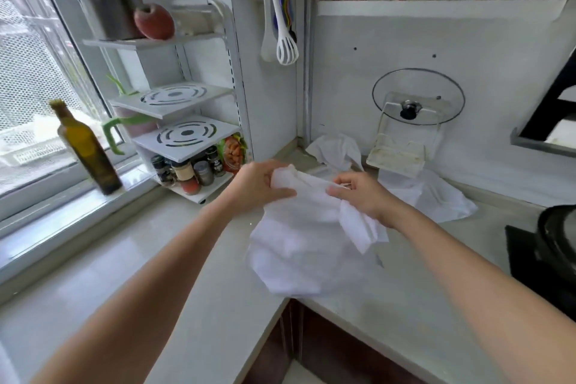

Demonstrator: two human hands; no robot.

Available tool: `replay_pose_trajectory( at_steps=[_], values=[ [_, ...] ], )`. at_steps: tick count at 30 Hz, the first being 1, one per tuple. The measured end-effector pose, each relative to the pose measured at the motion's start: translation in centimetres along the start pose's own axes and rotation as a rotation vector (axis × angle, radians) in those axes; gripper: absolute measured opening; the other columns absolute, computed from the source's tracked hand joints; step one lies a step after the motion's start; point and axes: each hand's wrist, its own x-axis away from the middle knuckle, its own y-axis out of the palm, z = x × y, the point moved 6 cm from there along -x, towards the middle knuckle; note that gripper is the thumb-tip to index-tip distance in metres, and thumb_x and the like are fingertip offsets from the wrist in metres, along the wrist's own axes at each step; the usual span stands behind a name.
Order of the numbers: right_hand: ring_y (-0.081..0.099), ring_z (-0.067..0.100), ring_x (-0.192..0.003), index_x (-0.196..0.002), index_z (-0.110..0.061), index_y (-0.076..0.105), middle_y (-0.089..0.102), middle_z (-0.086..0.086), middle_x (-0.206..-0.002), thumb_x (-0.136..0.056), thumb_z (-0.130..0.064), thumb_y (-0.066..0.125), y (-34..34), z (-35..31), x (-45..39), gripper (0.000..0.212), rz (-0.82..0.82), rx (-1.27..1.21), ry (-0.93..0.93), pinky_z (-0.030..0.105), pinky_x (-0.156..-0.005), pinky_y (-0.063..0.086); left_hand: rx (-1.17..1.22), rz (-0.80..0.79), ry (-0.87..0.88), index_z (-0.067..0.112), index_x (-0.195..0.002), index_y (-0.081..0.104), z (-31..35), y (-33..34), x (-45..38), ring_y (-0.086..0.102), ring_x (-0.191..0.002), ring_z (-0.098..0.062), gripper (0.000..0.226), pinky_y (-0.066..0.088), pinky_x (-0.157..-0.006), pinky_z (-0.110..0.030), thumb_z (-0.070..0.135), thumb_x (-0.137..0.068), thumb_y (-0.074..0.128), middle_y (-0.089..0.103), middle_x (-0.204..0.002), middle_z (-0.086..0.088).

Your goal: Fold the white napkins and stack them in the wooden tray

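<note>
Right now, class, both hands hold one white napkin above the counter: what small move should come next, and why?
Probably spread the hands apart to pull the napkin flat. The left hand and right hand grip its bunched top edge close together, and the cloth hangs crumpled, so no neat fold is possible yet.

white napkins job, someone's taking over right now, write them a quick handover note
Left hand and right hand each grip the top edge of one white cloth napkin, which hangs over the pale countertop, not yet folded.
A second crumpled white napkin lies in the back corner; a third white napkin lies spread under the lid rack.
No wooden tray is in view, and no folded napkin shows.
Left: fold all three, find the tray, stack them.
</note>
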Motion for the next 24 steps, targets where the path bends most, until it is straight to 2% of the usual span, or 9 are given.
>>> replay_pose_trajectory(
  at_steps=[2, 4, 7, 9, 13, 15, 18, 21, 24],
  values=[
    [0.062, 0.022, -0.075, -0.098, -0.015, 0.069, 0.069, 0.010, -0.089, -0.079, -0.043, 0.073, 1.3, 0.0, 1.0, 0.034, -0.099, 0.067, 0.053, 0.031, -0.066, 0.043, -0.136, -0.040, 0.092, 0.019, -0.096, 0.069, 0.2, 0.3, 1.4, 0.055, -0.062, -0.002, 0.027, 0.045, -0.060, -0.019, 0.035, -0.076, 0.079, 0.061, -0.073, 0.010],
    [0.067, 0.014, -0.083, -0.097, -0.024, 0.070, 0.072, 0.000, -0.092, -0.071, -0.047, 0.076, 2.3, -0.1, 1.9, 0.036, -0.164, 0.259, 0.073, 0.028, -0.071, 0.049, -0.079, -0.020, 0.131, 0.008, -0.075, 0.064, 0.8, 0.3, 2.4, 0.051, -0.050, -0.010, 0.028, 0.042, -0.051, -0.026, 0.033, -0.083, 0.072, 0.059, -0.063, -0.004],
    [0.057, 0.016, -0.071, -0.076, -0.020, 0.059, 0.061, -0.003, -0.075, -0.075, -0.024, 0.069, 2.6, 0.0, 2.4, 0.011, -0.134, 0.557, 0.006, 0.034, -0.065, 0.042, 0.062, -0.047, 0.092, -0.005, -0.075, 0.064, 1.8, 0.1, 3.2, 0.048, -0.040, -0.010, 0.038, 0.040, -0.045, -0.023, 0.030, -0.091, 0.064, 0.055, -0.063, -0.017],
    [0.044, 0.014, -0.062, -0.064, -0.022, 0.041, 0.047, -0.005, -0.065, -0.073, -0.011, 0.061, 2.2, 0.6, 2.8, 0.024, -0.079, 0.661, 0.021, 0.033, -0.060, 0.032, 0.157, -0.067, 0.021, -0.010, -0.075, 0.060, 1.9, 0.0, 3.4, 0.041, -0.037, -0.009, 0.044, 0.036, -0.044, -0.021, 0.031, -0.091, 0.064, 0.045, -0.057, -0.012],
    [0.035, 0.019, -0.060, -0.061, -0.015, 0.034, 0.038, 0.000, -0.060, -0.078, -0.003, 0.053, 0.1, 2.1, 4.2, 0.028, 0.101, 0.644, 0.047, 0.031, -0.056, 0.024, 0.384, -0.177, -0.150, 0.003, -0.076, 0.072, 2.2, 0.7, 3.8, 0.047, -0.051, -0.018, 0.037, 0.037, -0.047, -0.020, 0.037, -0.088, 0.066, 0.054, -0.058, -0.007],
    [0.033, 0.018, -0.061, -0.062, -0.003, 0.041, 0.038, 0.005, -0.061, -0.079, 0.000, 0.052, -1.1, 3.0, 4.7, 0.020, 0.148, 0.577, 0.048, 0.030, -0.056, 0.023, 0.537, -0.194, -0.216, 0.016, -0.079, 0.076, 2.6, 0.9, 3.9, 0.061, -0.059, -0.019, 0.027, 0.048, -0.057, -0.024, 0.038, -0.088, 0.065, 0.068, -0.068, -0.003],
    [0.029, 0.017, -0.061, -0.064, 0.001, 0.040, 0.035, 0.007, -0.064, -0.074, 0.006, 0.044, -2.4, 3.6, 5.6, 0.012, 0.204, 0.459, 0.024, 0.030, -0.057, 0.020, 0.710, -0.155, -0.289, 0.012, -0.096, 0.075, 2.2, 1.5, 3.5, 0.069, -0.078, -0.022, 0.030, 0.056, -0.072, -0.031, 0.040, -0.088, 0.065, 0.074, -0.087, -0.009],
    [0.033, 0.015, -0.059, -0.065, -0.009, 0.043, 0.041, 0.005, -0.063, -0.078, -0.001, 0.048, -3.4, 3.5, 6.5, 0.016, 0.277, 0.403, 0.009, 0.031, -0.056, 0.022, 0.542, -0.105, -0.378, 0.017, -0.095, 0.073, 1.0, 2.4, 3.3, 0.062, -0.074, -0.019, 0.028, 0.051, -0.070, -0.024, 0.043, -0.089, 0.063, 0.072, -0.086, -0.002],
    [0.038, 0.011, -0.059, -0.068, -0.010, 0.050, 0.047, -0.002, -0.063, -0.081, -0.016, 0.057, -3.3, 3.6, 7.0, 0.016, 0.131, 0.394, 0.020, 0.030, -0.058, 0.029, 0.347, -0.120, -0.511, 0.017, -0.092, 0.068, -1.0, 4.3, 3.6, 0.042, -0.062, -0.019, 0.023, 0.035, -0.057, -0.023, 0.039, -0.092, 0.061, 0.054, -0.076, -0.002]
  ],
)
